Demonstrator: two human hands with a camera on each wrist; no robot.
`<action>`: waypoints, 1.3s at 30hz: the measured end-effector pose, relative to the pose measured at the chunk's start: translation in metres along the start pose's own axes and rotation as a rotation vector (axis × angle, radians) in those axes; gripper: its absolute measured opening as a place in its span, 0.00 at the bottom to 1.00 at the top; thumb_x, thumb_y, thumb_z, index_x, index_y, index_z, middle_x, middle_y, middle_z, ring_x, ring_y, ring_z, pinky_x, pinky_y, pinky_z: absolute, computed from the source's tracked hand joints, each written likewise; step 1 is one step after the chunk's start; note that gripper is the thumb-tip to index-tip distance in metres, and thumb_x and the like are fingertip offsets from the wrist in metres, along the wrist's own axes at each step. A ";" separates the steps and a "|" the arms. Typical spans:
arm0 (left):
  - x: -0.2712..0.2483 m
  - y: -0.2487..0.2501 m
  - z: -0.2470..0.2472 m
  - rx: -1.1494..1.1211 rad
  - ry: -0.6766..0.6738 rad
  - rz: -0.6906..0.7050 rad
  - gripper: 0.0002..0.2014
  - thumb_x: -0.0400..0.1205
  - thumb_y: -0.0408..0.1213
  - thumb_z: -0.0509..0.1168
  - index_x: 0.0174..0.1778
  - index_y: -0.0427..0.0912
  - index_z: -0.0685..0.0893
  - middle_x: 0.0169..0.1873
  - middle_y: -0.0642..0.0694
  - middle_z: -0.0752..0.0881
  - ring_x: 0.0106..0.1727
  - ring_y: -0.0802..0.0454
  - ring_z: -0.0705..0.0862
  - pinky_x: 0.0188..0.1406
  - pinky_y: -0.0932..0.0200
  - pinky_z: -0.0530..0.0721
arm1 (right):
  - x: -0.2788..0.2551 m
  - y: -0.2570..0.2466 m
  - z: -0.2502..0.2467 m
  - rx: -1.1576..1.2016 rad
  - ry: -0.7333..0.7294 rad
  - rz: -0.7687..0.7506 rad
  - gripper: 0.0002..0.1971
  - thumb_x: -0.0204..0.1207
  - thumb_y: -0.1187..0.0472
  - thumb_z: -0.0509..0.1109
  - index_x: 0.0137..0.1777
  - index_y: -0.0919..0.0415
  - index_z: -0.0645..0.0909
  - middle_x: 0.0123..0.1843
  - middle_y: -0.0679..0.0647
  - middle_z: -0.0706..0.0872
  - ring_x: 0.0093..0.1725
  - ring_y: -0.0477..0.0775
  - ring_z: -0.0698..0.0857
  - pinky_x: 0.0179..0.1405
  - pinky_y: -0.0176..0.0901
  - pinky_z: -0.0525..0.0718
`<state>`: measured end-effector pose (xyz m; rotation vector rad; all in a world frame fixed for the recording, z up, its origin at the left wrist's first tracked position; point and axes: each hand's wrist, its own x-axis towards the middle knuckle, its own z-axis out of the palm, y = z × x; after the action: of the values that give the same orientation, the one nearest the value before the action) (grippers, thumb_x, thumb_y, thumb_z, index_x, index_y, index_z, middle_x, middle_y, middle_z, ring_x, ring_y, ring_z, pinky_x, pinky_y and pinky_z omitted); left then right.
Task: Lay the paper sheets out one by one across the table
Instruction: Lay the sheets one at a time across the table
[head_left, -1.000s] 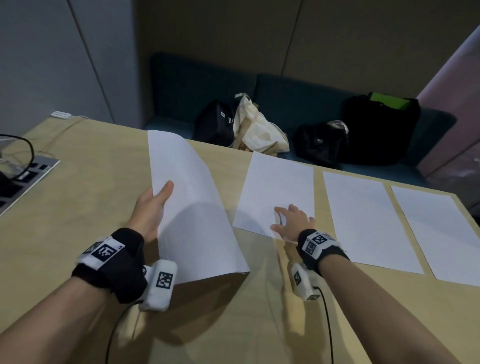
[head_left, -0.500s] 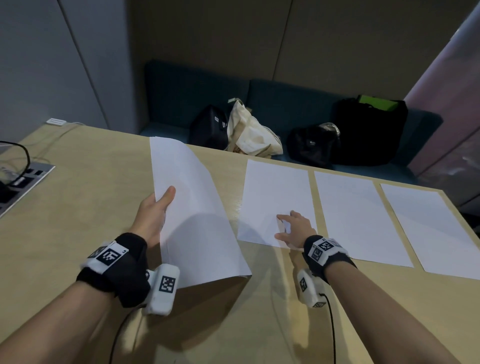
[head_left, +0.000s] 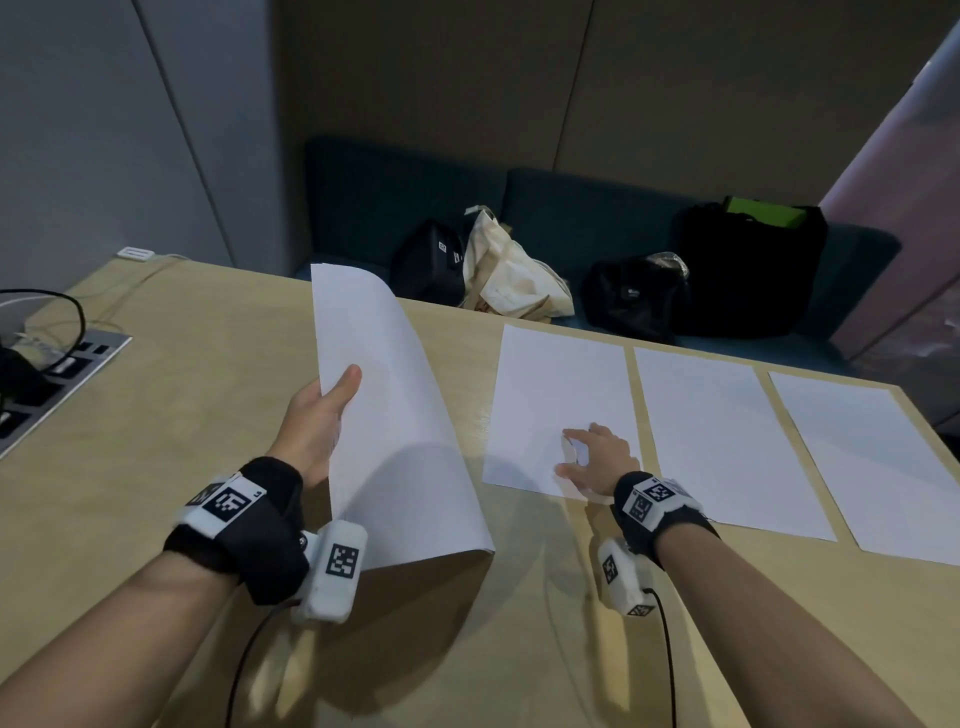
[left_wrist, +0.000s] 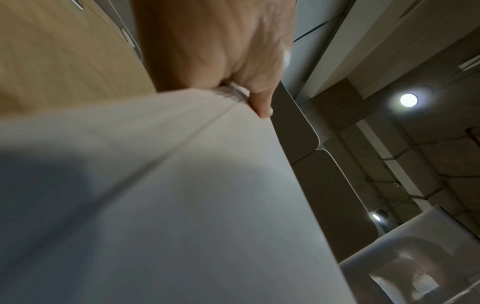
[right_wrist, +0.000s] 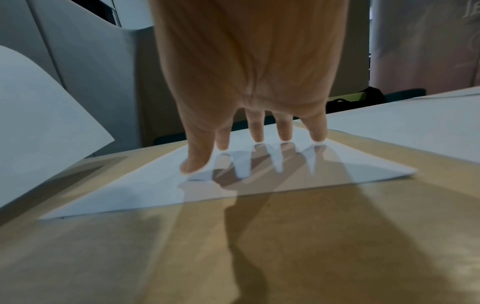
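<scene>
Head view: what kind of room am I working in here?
Probably an office meeting booth: a light wooden table with a built-in power socket panel, an upholstered teal bench against padded wall panels, and bags left on the bench.

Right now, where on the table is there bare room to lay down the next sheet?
Bare wood lies left of the third laid sheet, under the held stack in the left hand, out to the socket panel. The near table edge is bare too. Rightward is crowded: three sheets side by side, the right hand over the nearest.
</scene>
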<state>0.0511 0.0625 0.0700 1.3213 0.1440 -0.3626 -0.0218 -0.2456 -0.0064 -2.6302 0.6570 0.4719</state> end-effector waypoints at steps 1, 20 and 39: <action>0.000 0.001 0.001 -0.001 -0.004 0.002 0.12 0.85 0.41 0.60 0.62 0.41 0.80 0.52 0.49 0.88 0.51 0.52 0.87 0.46 0.57 0.83 | -0.002 -0.003 -0.002 0.037 0.025 -0.019 0.29 0.77 0.47 0.65 0.78 0.49 0.66 0.84 0.56 0.59 0.82 0.62 0.59 0.79 0.60 0.60; 0.000 0.016 -0.019 -0.085 0.048 0.015 0.23 0.84 0.45 0.61 0.72 0.38 0.76 0.63 0.43 0.85 0.53 0.51 0.86 0.48 0.55 0.85 | -0.016 -0.097 -0.016 1.100 0.024 -0.137 0.14 0.68 0.72 0.75 0.55 0.70 0.83 0.37 0.54 0.86 0.36 0.45 0.84 0.29 0.23 0.82; 0.008 0.025 -0.074 -0.039 0.255 -0.032 0.27 0.84 0.57 0.55 0.71 0.40 0.75 0.60 0.45 0.85 0.59 0.44 0.84 0.52 0.54 0.83 | 0.029 -0.148 -0.009 1.033 0.356 0.018 0.05 0.79 0.66 0.58 0.53 0.61 0.73 0.42 0.59 0.82 0.38 0.56 0.81 0.38 0.46 0.82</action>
<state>0.0743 0.1374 0.0720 1.3241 0.3851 -0.2159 0.0790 -0.1397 0.0314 -1.7082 0.7551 -0.2996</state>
